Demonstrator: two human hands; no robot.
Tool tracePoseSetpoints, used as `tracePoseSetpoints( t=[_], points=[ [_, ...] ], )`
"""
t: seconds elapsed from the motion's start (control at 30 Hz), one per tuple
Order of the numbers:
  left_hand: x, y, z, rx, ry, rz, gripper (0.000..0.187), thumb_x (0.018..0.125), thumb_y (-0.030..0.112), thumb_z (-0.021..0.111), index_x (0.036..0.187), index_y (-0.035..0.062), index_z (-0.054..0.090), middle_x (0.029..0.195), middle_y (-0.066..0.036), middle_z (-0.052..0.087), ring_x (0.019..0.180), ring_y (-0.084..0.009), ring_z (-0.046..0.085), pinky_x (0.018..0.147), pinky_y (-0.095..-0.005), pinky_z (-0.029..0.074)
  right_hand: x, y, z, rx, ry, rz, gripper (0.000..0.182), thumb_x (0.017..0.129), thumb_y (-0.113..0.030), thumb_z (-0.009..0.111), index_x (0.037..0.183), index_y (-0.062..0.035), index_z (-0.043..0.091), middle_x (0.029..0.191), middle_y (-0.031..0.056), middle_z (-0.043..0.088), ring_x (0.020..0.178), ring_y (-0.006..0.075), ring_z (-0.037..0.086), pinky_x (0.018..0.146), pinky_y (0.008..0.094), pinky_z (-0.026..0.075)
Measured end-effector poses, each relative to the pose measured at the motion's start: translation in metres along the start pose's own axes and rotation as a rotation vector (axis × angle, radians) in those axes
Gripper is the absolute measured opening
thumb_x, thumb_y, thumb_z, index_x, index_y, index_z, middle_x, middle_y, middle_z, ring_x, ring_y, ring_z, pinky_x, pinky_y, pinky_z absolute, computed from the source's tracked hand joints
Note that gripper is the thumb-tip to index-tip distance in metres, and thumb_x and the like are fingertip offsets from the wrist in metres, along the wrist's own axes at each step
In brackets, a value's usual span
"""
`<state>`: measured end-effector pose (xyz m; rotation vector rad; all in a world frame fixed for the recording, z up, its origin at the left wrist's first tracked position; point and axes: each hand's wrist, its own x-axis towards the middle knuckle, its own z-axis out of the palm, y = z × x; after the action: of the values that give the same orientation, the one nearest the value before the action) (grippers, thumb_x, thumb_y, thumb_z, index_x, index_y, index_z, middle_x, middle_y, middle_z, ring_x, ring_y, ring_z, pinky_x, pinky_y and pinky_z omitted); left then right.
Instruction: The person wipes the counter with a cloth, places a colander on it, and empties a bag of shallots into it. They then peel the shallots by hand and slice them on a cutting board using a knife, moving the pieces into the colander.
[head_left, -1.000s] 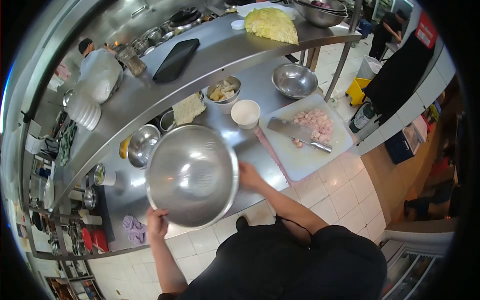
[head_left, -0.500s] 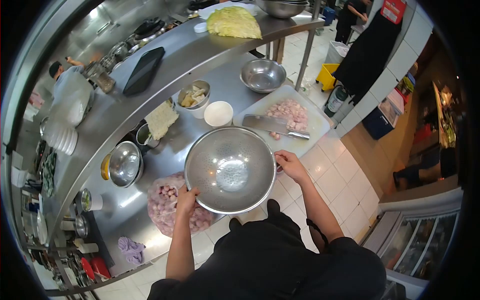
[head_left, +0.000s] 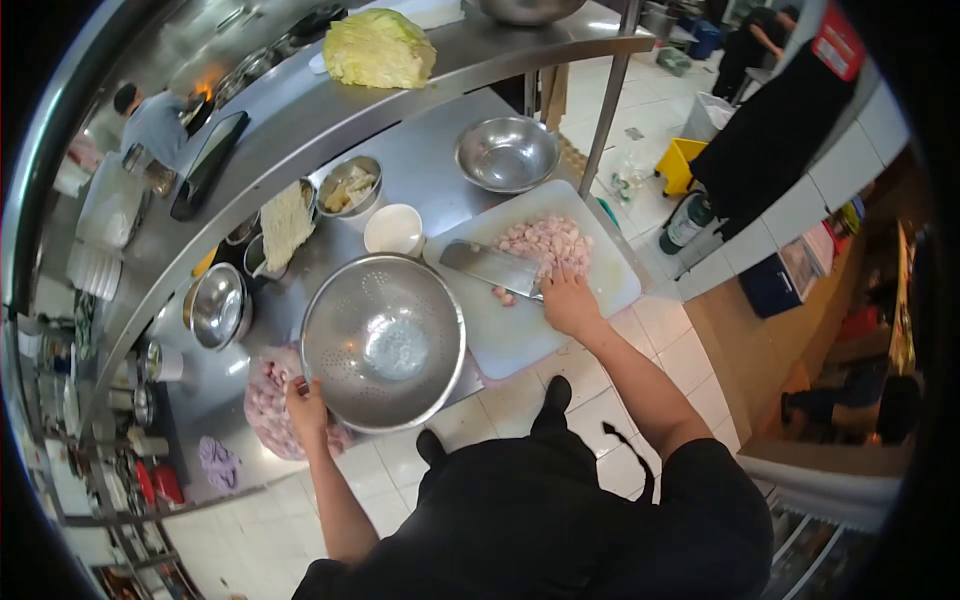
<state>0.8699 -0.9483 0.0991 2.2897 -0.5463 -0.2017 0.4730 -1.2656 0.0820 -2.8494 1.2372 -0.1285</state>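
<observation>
Left hand (head_left: 307,408) gripping round perforated steel colander (head_left: 383,342) by rim, right hand (head_left: 569,301) covering silver cleaver's handle, grip unclear, fingertips reaching diced pink meat (head_left: 545,243).

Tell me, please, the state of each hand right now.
Left hand: closed, holding the colander by its rim.
Right hand: at the handle end of the knife; whether closed cannot be told.

The left fingers (head_left: 306,395) grip the rim of a perforated metal colander (head_left: 372,300), while the right fingers (head_left: 567,285) cover the handle of the cleaver (head_left: 488,266) beside diced raw meat (head_left: 546,240).
</observation>
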Motion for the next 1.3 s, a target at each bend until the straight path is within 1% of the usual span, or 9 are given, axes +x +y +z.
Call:
tracePoseSetpoints(
  t=[0.07,0.13,0.23,0.43,0.6,0.7,0.77,0.97,1.3],
  points=[
    [-0.026,0.042,-0.005,0.138,0.090,-0.088,0.034,0.086,0.019,0.070,0.110,-0.0020,0.059,0.103,-0.018,0.062,0.089,-0.0317,0.062,0.082,-0.0418,0.049,0.001,-0.002,-0.002,0.047,-0.055,-0.030,0.039,0.076,-0.009,0.062,0.113,0.0028,0.059,0.114,0.0239,0.057,0.110,0.0389,0.056,0.093,0.0486,0.045],
    [-0.056,0.076,0.007,0.430,0.449,0.196,0.031,0.088,0.017,0.068,0.111,-0.0016,0.059,0.111,-0.020,0.061,0.094,-0.0348,0.062,0.083,-0.0438,0.049,0.005,0.001,-0.003,0.099,-0.124,-0.024,0.040,0.072,-0.010,0.065,0.107,0.0071,0.058,0.107,0.0205,0.058,0.104,0.0373,0.058,0.085,0.0458,0.050],
    [-0.092,0.136,0.019,0.396,0.516,0.424,0.029,0.088,0.013,0.066,0.112,-0.0019,0.059,0.114,-0.019,0.059,0.095,-0.0345,0.063,0.083,-0.0418,0.050,0.005,0.000,-0.008,0.231,-0.120,-0.039,0.043,0.073,-0.011,0.065,0.109,0.0106,0.056,0.103,0.0250,0.062,0.098,0.0404,0.064,0.081,0.0485,0.052],
    [-0.144,0.205,0.130,-0.130,-0.217,0.598,0.016,0.087,0.006,0.064,0.102,0.0000,0.066,0.102,-0.015,0.069,0.103,-0.0326,0.064,0.087,-0.0389,0.050,0.001,0.011,-0.054,0.474,-0.207,0.066,0.045,0.076,-0.011,0.064,0.113,0.0127,0.052,0.091,0.0277,0.068,0.082,0.0410,0.069,0.074,0.0484,0.055],
    [-0.153,0.273,0.208,0.098,-0.537,1.251,0.047,0.094,0.034,0.059,0.125,-0.0012,0.057,0.131,-0.020,0.058,0.125,-0.0378,0.052,0.111,-0.0456,0.034,-0.024,0.033,-0.034,0.548,-0.091,-0.039,0.046,0.079,-0.022,0.068,0.114,0.0053,0.059,0.097,0.0225,0.068,0.090,0.0374,0.068,0.076,0.0460,0.054],
    [-0.137,0.305,0.219,0.199,-0.997,1.169,0.057,0.095,0.043,0.055,0.132,0.0002,0.051,0.141,-0.024,0.049,0.135,-0.0384,0.041,0.114,-0.0467,0.030,-0.040,0.047,-0.055,0.680,-0.053,-0.050,0.036,0.076,-0.027,0.072,0.102,-0.0024,0.066,0.096,0.0190,0.069,0.087,0.0381,0.066,0.075,0.0470,0.054],
    [-0.129,0.282,0.250,0.180,-0.871,1.440,0.065,0.092,0.049,0.055,0.132,-0.0025,0.048,0.140,-0.026,0.047,0.134,-0.0423,0.040,0.113,-0.0495,0.029,-0.041,0.057,0.005,0.581,-0.004,-0.031,0.034,0.077,-0.029,0.069,0.098,-0.0026,0.063,0.081,0.0184,0.069,0.076,0.0386,0.068,0.065,0.0480,0.054],
    [-0.118,0.288,0.269,0.360,-0.931,1.477,0.080,0.094,0.047,0.049,0.147,-0.0100,0.028,0.152,-0.031,0.031,0.142,-0.0429,0.029,0.118,-0.0480,0.020,-0.061,0.068,-0.031,0.470,-0.061,0.145,0.036,0.082,-0.029,0.068,0.108,-0.0075,0.057,0.091,0.0155,0.069,0.084,0.0375,0.068,0.070,0.0495,0.053],
    [-0.089,0.278,0.294,-0.023,-0.885,1.223,0.058,0.100,0.036,0.040,0.145,-0.0024,0.039,0.148,-0.028,0.039,0.139,-0.0441,0.034,0.116,-0.0490,0.024,-0.131,0.142,-0.077,0.406,-0.132,0.174,0.037,0.076,-0.031,0.071,0.105,-0.0112,0.059,0.089,0.0147,0.068,0.084,0.0375,0.067,0.069,0.0494,0.052]
  ],
)
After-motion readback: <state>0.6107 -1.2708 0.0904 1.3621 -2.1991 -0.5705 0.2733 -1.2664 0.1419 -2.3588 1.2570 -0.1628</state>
